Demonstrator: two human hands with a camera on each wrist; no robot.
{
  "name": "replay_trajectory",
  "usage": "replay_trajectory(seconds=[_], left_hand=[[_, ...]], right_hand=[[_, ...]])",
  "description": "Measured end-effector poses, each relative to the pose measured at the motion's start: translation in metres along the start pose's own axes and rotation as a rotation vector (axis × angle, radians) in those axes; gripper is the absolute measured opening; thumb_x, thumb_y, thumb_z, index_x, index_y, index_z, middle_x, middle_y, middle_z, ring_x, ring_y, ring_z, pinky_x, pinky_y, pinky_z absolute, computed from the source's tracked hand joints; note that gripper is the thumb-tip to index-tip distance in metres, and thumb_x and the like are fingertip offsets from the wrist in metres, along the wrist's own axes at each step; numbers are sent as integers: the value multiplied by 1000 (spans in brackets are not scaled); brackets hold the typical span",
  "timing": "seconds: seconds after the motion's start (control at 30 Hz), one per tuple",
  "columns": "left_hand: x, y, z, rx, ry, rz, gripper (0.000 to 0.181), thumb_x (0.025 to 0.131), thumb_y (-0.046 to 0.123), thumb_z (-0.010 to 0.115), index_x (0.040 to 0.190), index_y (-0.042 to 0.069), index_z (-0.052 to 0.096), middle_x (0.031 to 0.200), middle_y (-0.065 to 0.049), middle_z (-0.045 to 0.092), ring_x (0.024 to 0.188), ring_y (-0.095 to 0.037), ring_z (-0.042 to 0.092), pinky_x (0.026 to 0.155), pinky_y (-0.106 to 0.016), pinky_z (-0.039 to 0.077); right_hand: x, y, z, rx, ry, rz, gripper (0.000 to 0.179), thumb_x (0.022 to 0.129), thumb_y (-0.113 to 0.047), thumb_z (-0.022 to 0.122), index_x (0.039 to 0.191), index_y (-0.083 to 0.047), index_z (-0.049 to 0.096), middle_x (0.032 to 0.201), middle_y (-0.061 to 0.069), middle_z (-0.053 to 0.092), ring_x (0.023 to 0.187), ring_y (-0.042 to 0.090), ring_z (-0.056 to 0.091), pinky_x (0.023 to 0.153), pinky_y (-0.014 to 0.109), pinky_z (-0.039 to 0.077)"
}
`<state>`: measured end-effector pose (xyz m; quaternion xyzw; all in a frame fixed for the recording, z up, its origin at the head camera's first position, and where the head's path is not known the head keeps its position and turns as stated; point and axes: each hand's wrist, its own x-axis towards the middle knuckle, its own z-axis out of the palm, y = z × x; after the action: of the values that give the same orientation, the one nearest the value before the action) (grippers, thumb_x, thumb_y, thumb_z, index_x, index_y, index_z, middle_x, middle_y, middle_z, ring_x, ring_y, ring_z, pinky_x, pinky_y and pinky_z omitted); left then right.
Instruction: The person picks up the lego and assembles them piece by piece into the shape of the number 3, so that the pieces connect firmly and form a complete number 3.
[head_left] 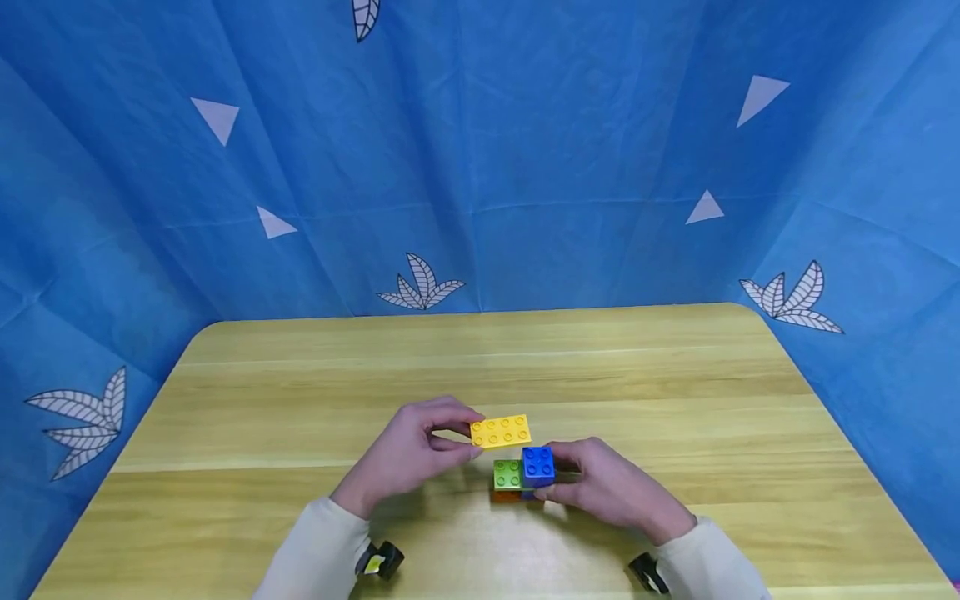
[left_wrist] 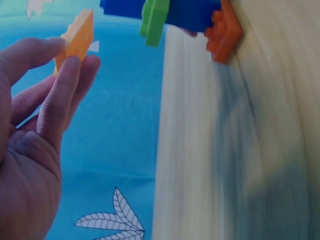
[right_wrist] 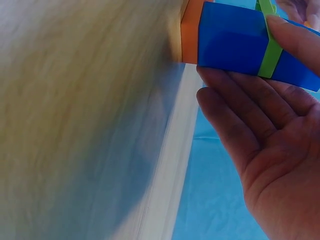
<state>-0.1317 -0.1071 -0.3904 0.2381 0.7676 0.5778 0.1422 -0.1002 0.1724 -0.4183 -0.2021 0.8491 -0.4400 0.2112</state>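
My left hand (head_left: 408, 450) pinches a flat yellow toy building brick (head_left: 501, 432) by its left end, studs up, between thumb and fingers. The brick is held above and behind a small stack and appears orange in the left wrist view. My right hand (head_left: 603, 483) grips that stack from the right, its thumb by the green brick (right_wrist: 272, 52). At the bottom lies an orange brick (right_wrist: 191, 32) on the table. On it stands a blue brick (right_wrist: 232, 37), then the flat green brick, which juts out left. A second blue brick (head_left: 538, 465) tops the stack.
The pale wooden table (head_left: 262, 392) has rounded far corners. Behind it hangs a blue cloth (head_left: 525, 150) printed with white leaves and triangles. A black wrist strap (head_left: 388, 560) is on the left sleeve, another strap (head_left: 647, 572) on the right.
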Motion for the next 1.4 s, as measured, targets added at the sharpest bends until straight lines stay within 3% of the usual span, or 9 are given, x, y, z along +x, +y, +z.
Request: replay_trajectory(seconds=[0.17,0.57,1.4], left_hand=[[0,6,6,-10,-25,37,32,85,4,77,116,6,70,110,-1,64,100,-17,65,78,-31,57],[0,11,16,3,-87,57,34,84,3,78,116,6,69,110,1,64,98,-16,66,79,-31,57],[-4,13,23,60,-129,28,33,85,7,78,117,6,70,105,2,62,93,-14,67,78,-26,56]], right_hand=[[0,2,-1,-15,10,-19,28,89,-32,74,113,-20,69,107,-15,68,107,11,62,95,41,48],[1,3,1,15,6,-32,36,89,-34,74,120,-19,67,113,-13,68,112,12,60,97,39,47],[1,-1,0,21,-5,-10,32,89,-33,74,117,-18,68,107,-11,69,98,9,63,88,35,50]])
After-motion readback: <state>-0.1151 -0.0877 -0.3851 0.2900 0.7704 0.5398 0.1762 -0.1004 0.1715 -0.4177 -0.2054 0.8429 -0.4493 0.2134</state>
